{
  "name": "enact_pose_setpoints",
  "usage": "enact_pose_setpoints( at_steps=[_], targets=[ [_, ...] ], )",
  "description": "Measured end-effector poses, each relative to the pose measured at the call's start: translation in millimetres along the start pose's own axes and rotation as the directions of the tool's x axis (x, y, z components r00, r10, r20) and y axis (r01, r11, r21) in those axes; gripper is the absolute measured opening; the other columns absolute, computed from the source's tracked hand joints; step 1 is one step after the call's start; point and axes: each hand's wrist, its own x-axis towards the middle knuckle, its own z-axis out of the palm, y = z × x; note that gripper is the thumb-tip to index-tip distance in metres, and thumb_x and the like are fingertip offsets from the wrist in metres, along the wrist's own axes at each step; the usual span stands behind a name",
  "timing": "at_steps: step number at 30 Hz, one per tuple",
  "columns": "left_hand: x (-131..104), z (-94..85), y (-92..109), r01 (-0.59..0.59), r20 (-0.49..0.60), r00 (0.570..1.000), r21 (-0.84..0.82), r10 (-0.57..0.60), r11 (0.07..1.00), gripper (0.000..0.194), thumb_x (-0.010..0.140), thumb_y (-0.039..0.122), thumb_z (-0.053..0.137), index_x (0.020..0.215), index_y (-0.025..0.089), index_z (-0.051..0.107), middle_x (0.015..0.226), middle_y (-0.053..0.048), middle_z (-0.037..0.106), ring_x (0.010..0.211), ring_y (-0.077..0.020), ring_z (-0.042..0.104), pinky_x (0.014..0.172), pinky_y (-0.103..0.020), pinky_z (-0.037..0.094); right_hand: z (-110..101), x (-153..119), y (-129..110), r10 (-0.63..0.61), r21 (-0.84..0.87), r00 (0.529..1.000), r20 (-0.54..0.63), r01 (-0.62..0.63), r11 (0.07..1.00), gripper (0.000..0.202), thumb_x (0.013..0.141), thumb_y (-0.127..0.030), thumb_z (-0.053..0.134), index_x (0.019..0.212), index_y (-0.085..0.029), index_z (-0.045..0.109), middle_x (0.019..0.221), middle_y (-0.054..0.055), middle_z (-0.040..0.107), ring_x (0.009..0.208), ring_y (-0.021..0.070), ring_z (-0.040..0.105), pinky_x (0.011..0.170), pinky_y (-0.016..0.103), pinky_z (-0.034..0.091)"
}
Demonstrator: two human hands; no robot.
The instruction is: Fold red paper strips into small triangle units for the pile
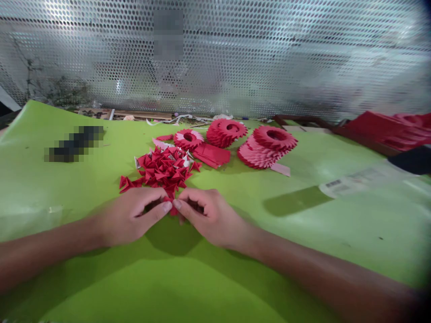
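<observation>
Head view: left hand (pixel 126 219) and right hand (pixel 217 220), fingers (pixel 156 194) pinched on one small red paper piece (pixel 173 210), just in front of the paper pile (pixel 164 168) on the counter (pixel 161 287). Uneven pull could tear or skew it; a stray bump might scatter the pile.

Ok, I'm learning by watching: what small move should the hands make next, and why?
Probably press a crease into the small red paper piece: the left hand and right hand pinch it between them, and folded red paper triangles lie piled just beyond, so a matching fold seems likely.
</observation>
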Motion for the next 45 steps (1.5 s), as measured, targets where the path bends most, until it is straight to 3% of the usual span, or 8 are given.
enact_pose_setpoints(
  at_steps=[7, 11, 18, 24, 27, 32, 39, 45],
  targets=[
    [-3.0, 1.3, -0.2, 0.020, 0.050, 0.998, 0.071, -0.023, 0.997, 0.040, 0.100, 0.053, 0.042, 0.089, 0.019, 0.059, 0.082, -0.003, 0.063, 0.069, -0.0184, 0.053, 0.056, -0.027, 0.032, 1.8, -0.3, 1.0, 0.001, -0.010, 1.000, -0.027, -0.001, 1.000, 0.031, 0.101, -0.034, 0.053, 0.076, -0.018, 0.062, 0.065, -0.003, 0.062, 0.053, 0.0087, 0.049, 0.047, 0.021, 0.032],
    [-1.9, 2.7, -1.1, 0.024, -0.005, 1.000, 0.115, -0.023, 0.993, 0.041, 0.098, 0.053, 0.044, 0.080, 0.018, 0.057, 0.074, -0.002, 0.060, 0.066, -0.0177, 0.052, 0.057, -0.028, 0.033, 1.1, -0.3, 0.3, -0.021, -0.031, 0.999, -0.046, 0.019, 0.999, 0.032, 0.100, -0.034, 0.053, 0.074, -0.018, 0.062, 0.065, -0.003, 0.061, 0.055, 0.0089, 0.049, 0.048, 0.022, 0.032],
    [4.0, -0.3, -4.6, -0.031, 0.045, 0.998, -0.151, 0.038, 0.988, 0.044, 0.103, 0.043, 0.039, 0.075, 0.017, 0.060, 0.070, 0.000, 0.063, 0.067, -0.0148, 0.059, 0.063, -0.025, 0.042, 1.5, -1.0, 2.4, -0.108, 0.058, 0.986, -0.126, 0.117, 0.991, 0.008, 0.098, -0.024, 0.059, 0.101, -0.020, 0.065, 0.093, 0.000, 0.074, 0.080, 0.0119, 0.067, 0.067, 0.021, 0.051],
    [5.1, -2.7, -8.5, 0.011, 0.062, 0.998, -0.339, 0.011, 0.941, 0.041, 0.100, 0.045, 0.045, 0.078, 0.016, 0.063, 0.071, -0.001, 0.063, 0.066, -0.0143, 0.059, 0.061, -0.024, 0.046, -0.7, -1.5, 3.8, -0.389, -0.056, 0.913, -0.120, 0.385, 0.921, 0.011, 0.090, -0.012, 0.062, 0.097, -0.019, 0.068, 0.091, 0.002, 0.076, 0.068, 0.0109, 0.066, 0.062, 0.022, 0.053],
    [3.8, -4.3, -8.5, 0.025, 0.106, 0.994, -0.435, 0.024, 0.900, 0.038, 0.099, 0.045, 0.048, 0.079, 0.016, 0.063, 0.071, -0.001, 0.063, 0.067, -0.0147, 0.060, 0.062, -0.025, 0.049, -1.9, -0.4, 6.1, -0.444, -0.069, 0.889, -0.111, 0.439, 0.896, 0.014, 0.090, -0.010, 0.063, 0.098, -0.020, 0.070, 0.092, 0.003, 0.078, 0.073, 0.0130, 0.069, 0.066, 0.025, 0.056],
    [2.1, -5.9, -8.9, 0.007, 0.146, 0.987, -0.456, 0.067, 0.890, 0.038, 0.100, 0.043, 0.050, 0.076, 0.016, 0.062, 0.070, -0.001, 0.062, 0.066, -0.0136, 0.059, 0.061, -0.023, 0.048, -2.2, 0.7, 10.2, -0.476, -0.081, 0.872, -0.117, 0.469, 0.879, 0.007, 0.096, -0.021, 0.067, 0.097, -0.023, 0.073, 0.091, 0.002, 0.079, 0.077, 0.0154, 0.072, 0.072, 0.029, 0.058],
    [3.5, -4.8, -10.3, -0.010, 0.165, 0.982, -0.444, 0.092, 0.896, 0.036, 0.101, 0.040, 0.050, 0.079, 0.016, 0.063, 0.070, 0.000, 0.062, 0.066, -0.0127, 0.059, 0.061, -0.022, 0.046, -2.9, -0.2, 9.9, -0.493, -0.043, 0.856, -0.158, 0.493, 0.869, 0.007, 0.092, -0.017, 0.073, 0.094, -0.022, 0.077, 0.088, 0.002, 0.080, 0.076, 0.0145, 0.073, 0.071, 0.027, 0.058],
    [1.4, -5.4, -13.6, -0.004, 0.189, 0.977, -0.431, 0.094, 0.902, 0.036, 0.103, 0.042, 0.047, 0.085, 0.016, 0.064, 0.076, -0.002, 0.066, 0.070, -0.0145, 0.062, 0.064, -0.024, 0.049, -4.1, 0.1, 9.6, -0.403, 0.089, 0.898, -0.177, 0.422, 0.902, 0.006, 0.088, -0.019, 0.077, 0.091, -0.024, 0.080, 0.088, 0.001, 0.081, 0.072, 0.0139, 0.072, 0.069, 0.028, 0.061]
  ],
)
